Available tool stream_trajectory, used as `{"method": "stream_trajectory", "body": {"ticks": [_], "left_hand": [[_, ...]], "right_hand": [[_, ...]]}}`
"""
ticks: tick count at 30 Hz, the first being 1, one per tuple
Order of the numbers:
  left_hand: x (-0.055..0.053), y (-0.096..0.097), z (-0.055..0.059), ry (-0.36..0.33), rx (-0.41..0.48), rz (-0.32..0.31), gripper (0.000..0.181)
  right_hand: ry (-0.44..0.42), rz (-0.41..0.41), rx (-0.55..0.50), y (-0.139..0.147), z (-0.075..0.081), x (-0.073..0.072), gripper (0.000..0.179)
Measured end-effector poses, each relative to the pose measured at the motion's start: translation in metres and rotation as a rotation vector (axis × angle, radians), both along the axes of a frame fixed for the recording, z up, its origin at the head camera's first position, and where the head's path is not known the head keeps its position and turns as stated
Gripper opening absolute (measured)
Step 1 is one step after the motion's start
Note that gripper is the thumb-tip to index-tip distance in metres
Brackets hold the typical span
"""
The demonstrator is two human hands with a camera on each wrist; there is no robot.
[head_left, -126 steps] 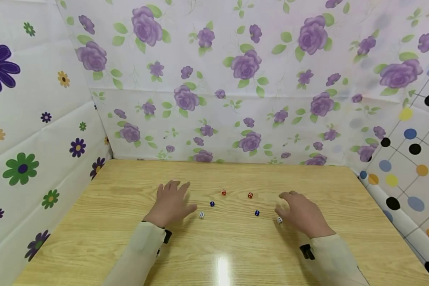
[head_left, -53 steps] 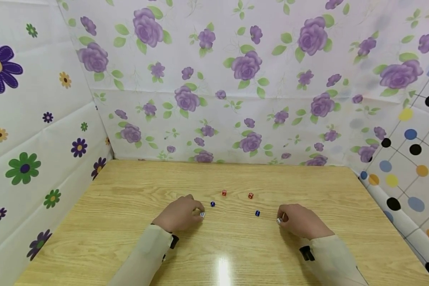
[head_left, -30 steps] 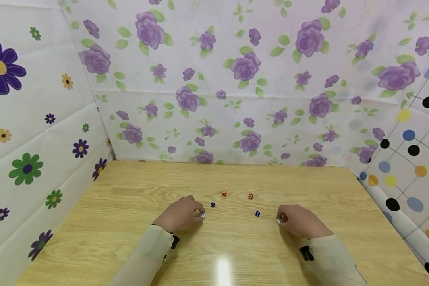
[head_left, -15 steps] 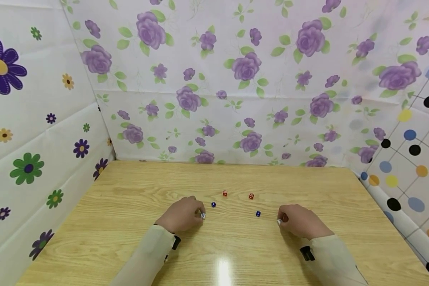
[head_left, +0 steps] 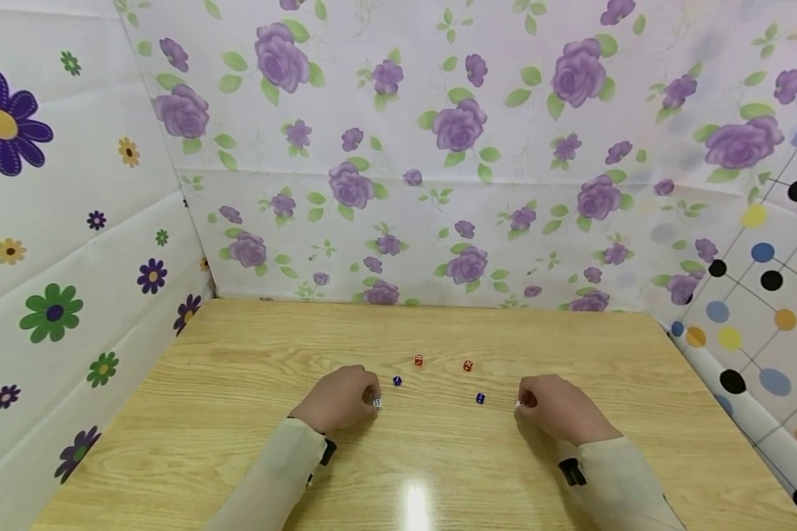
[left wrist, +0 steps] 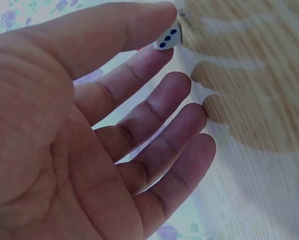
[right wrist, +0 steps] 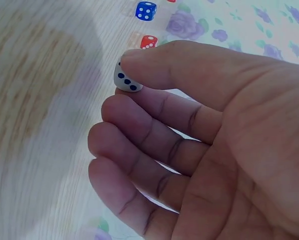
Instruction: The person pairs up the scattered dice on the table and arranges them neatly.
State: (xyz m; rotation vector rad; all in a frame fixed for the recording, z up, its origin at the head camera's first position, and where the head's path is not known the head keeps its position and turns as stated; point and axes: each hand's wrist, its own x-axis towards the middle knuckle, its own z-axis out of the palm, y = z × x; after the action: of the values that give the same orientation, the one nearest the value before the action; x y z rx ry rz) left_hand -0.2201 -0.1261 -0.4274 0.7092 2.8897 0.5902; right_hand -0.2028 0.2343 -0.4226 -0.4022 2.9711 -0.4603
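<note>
My left hand (head_left: 340, 398) pinches a white die (left wrist: 169, 38) between thumb and index finger; three dark dots show on one face in the left wrist view. Opposite it, my right hand (head_left: 563, 407) pinches a second white die (right wrist: 125, 81), partly hidden behind the thumb. Between the hands, two blue dice lie on the table: one blue die (head_left: 397, 381) by the left fingers, another blue die (head_left: 480, 398) left of the right hand. Farther back sit a red die (head_left: 418, 361) and another red die (head_left: 468, 366).
The light wooden table (head_left: 252, 332) meets a rose-printed cloth (head_left: 458, 184) at its back edge. A flower-patterned cloth (head_left: 93, 295) stands along the left side, a dotted cloth (head_left: 750, 324) along the right. Light reflects at the front of the table.
Earlier, both hands hovered spread near the white dice; since then they have closed in and pinched one each. The right hand with its die has just shifted slightly up in view.
</note>
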Motion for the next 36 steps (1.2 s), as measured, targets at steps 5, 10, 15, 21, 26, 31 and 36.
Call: {"method": "stream_trajectory", "body": {"ticks": [5,10,15,21,26,31,36], "left_hand": [[0.001,0.000,0.000,0.002,0.004,0.005,0.011],[0.002,-0.001,-0.001,0.014,-0.006,0.001,0.010],[0.002,-0.002,0.000,0.021,0.001,0.003,0.010],[0.003,-0.002,0.002,0.022,0.008,0.009,0.009],[0.002,-0.003,0.006,0.022,0.019,0.019,0.006],[0.001,-0.002,0.011,0.027,0.016,0.025,0.004],[0.001,-0.001,0.018,0.049,0.025,0.012,0.003]], "right_hand": [[0.005,-0.011,0.006,-0.002,0.000,0.000,0.010],[-0.001,-0.019,0.017,-0.003,0.001,0.001,0.014],[0.013,-0.009,0.029,-0.003,0.002,0.002,0.019],[0.064,0.018,0.045,-0.004,0.004,0.003,0.017],[0.074,0.016,0.025,-0.006,0.004,0.001,0.014],[0.098,0.034,0.008,-0.009,0.006,-0.001,0.012],[0.128,0.062,-0.032,-0.017,0.012,-0.001,0.011]]}}
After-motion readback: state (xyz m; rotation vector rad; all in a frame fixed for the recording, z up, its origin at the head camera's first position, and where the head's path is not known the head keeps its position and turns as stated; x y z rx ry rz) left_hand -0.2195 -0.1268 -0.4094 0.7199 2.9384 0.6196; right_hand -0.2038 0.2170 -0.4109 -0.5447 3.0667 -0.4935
